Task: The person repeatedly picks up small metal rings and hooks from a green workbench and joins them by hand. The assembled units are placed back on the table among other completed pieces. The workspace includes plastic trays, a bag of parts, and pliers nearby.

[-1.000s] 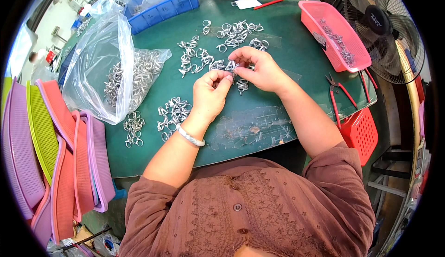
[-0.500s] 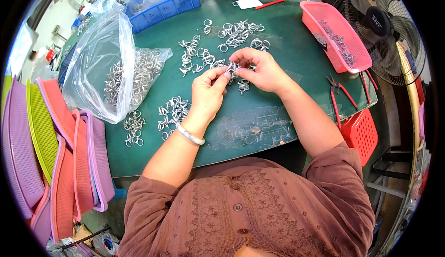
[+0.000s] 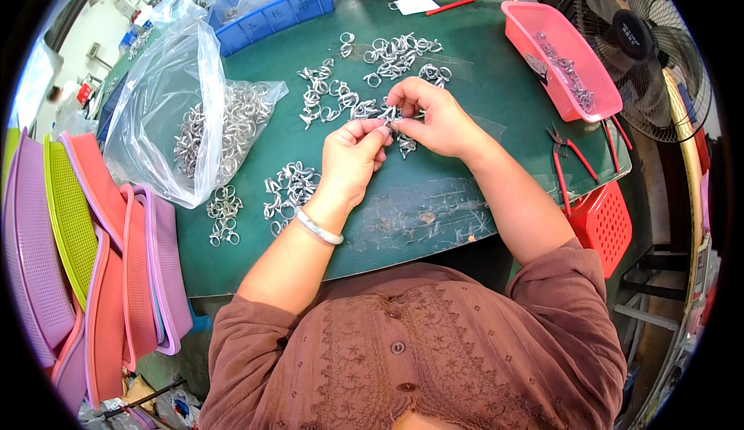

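My left hand (image 3: pixel 353 155) and my right hand (image 3: pixel 435 120) meet over the middle of the green table, fingertips pinched on small silver-grey metal rings (image 3: pixel 392 115). How many rings they hold between them is hard to make out. Just beyond my hands lie loose piles of similar rings (image 3: pixel 397 54), with another row (image 3: pixel 316 93) to their left. Beside my left wrist sits a further heap of rings (image 3: pixel 291 188), and a smaller cluster (image 3: pixel 225 211) lies farther left. A clear plastic bag (image 3: pixel 178 104) full of rings rests on the table's left side.
Red-handled pliers (image 3: pixel 559 151) lie near the right table edge, below a pink basket (image 3: pixel 535 23) with rings inside. A fan (image 3: pixel 632 34) stands beyond it. Colourful baskets (image 3: pixel 101 275) are stacked at left. A blue crate (image 3: pixel 271 15) and a red pencil (image 3: pixel 452 6) are at the back.
Both hands have shifted very slightly, and the ring pieces between the fingertips have turned a little. The other things lie as before.
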